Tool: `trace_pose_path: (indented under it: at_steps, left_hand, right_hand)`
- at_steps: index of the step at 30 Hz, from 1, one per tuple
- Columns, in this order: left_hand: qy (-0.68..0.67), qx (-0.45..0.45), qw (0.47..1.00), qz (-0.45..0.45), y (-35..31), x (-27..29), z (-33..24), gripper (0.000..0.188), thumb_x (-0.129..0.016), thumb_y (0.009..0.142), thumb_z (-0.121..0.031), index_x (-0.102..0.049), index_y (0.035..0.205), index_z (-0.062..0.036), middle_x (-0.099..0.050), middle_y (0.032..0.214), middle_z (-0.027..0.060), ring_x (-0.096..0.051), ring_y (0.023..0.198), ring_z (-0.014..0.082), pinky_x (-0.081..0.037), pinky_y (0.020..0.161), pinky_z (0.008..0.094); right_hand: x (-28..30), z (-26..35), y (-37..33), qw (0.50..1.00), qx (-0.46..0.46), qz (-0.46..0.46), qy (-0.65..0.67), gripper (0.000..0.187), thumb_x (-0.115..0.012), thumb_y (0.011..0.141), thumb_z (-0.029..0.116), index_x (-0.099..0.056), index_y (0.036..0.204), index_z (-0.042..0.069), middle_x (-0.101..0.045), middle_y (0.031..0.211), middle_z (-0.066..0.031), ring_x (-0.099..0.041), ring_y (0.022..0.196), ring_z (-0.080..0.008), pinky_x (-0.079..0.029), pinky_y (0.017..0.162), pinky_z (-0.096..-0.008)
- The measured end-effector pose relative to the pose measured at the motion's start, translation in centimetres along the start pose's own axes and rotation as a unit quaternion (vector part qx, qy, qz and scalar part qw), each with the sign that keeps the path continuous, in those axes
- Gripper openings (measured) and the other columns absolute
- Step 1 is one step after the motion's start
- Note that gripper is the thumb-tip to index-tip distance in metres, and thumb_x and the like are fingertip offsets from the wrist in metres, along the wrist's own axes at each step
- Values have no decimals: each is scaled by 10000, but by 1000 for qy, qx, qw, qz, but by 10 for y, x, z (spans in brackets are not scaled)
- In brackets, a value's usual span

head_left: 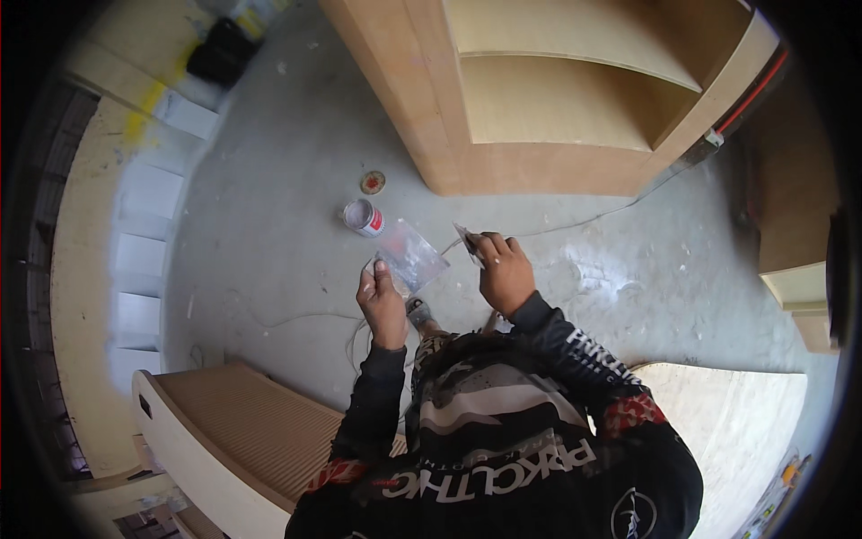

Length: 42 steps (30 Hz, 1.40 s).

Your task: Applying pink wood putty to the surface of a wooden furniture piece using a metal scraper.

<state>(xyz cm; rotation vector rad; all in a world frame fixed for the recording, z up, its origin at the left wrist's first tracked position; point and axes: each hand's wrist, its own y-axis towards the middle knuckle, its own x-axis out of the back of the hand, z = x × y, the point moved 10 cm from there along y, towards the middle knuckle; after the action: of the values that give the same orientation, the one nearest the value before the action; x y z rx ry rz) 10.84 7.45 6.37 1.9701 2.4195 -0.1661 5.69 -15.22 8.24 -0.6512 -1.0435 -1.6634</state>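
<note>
My left hand [384, 307] grips a thin, see-through flat sheet [415, 255] by its near edge, thumb on top. Whitish and faint reddish smears mark the sheet. Just right of it, my right hand [505, 273] is closed round a small flat scraper [466, 241], its blade pointing up and to the left, apart from the sheet. My fingers cover much of the scraper. Beyond the sheet, an uncapped can [363, 216] with a red and white label stands on the floor, greyish stuff inside. Its round, red-smeared lid [373, 182] lies behind it.
A large wooden shelf unit [539, 169] stands ahead on the grey floor [269, 225]. A cable [588, 218] runs along the floor. At lower left is a ribbed curved panel [242, 422]; at lower right, a pale wooden board [727, 404]. White panels [139, 260] line the left wall.
</note>
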Motion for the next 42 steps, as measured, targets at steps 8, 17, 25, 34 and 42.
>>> trace_pose_path:
  at_steps: [8, 17, 25, 34, 42]
  left_hand:
    - [70, 2, 980, 188, 11, -9, 15, 271, -529, 1021, -221, -555, 833, -28, -400, 700, -83, -335, 648, 47, -303, 570, 235]
    - [125, 40, 966, 224, 12, 1, 17, 272, -533, 1014, -195, -533, 768, -77, -366, 693, -102, -310, 649, 15, -277, 555, 212]
    - [103, -58, 974, 191, -8, 16, -38, 195, -624, 950, -105, -668, 1095, 17, -689, 964, 69, -604, 859, 116, -501, 778, 286]
    - [209, -522, 804, 194, -137, -79, -82, 374, -588, 791, 94, -673, 1137, -20, -665, 1201, 166, -638, 1021, 356, -511, 855, 407]
    - [213, -328, 903, 181, -80, -78, -54, 293, -519, 941, 13, -635, 1210, 6, -678, 1109, 179, -660, 1019, 324, -515, 865, 365]
  right_hand:
    - [-9, 39, -16, 979, 192, 57, 25, 462, -585, 757, 50, -605, 1212, 129, -605, 1125, -74, -589, 953, -271, -477, 835, -386]
    - [21, 99, -46, 957, 275, 63, 63, 395, -590, 759, 101, -617, 1152, 136, -617, 1108, -84, -580, 936, -265, -489, 820, -375]
    - [-45, -86, -13, 863, -194, 22, 467, 256, -649, 912, 277, -628, 1116, 124, -582, 687, -43, -537, 549, -221, -498, 599, -314]
    - [-84, 0, -43, 495, -417, 150, 747, 495, -486, 987, 524, -472, 658, 155, -346, 495, 62, -310, 375, -55, -226, 338, -205]
    - [-98, -24, -88, 499, -386, 258, 731, 473, -535, 966, 539, -488, 697, 153, -423, 516, 18, -326, 352, -83, -247, 344, -218]
